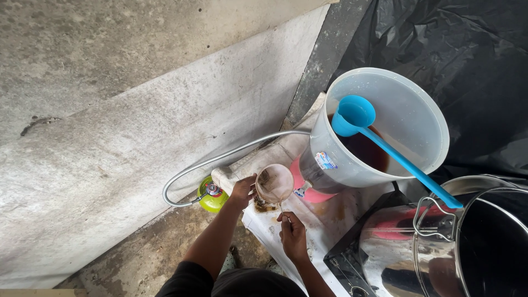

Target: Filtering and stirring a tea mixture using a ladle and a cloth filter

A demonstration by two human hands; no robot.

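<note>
Clear plastic cup (274, 183), brown-stained inside, sits tilted just under the tap (301, 191) at the base of the large translucent bucket (407, 110). Contents of the cup are hard to make out; liquid level cannot be told. Left hand (242, 190) grips the cup's left rim, fingers curled around it. Right hand (291, 230) is just near of the cup, fingertips pinched on something thin beneath it; the item itself is too small to identify. Both forearms run off the near edge.

Bucket holds dark brown liquid, with a blue ladle (385, 148) resting in it, handle lying over the right rim. Stained white cloth (324, 217) covers the surface below. Right: steel pot (484, 242), cut off by the frame. Left: flexible metal hose (220, 159) running to a green gas cylinder (212, 197), partly hidden behind the left hand.
</note>
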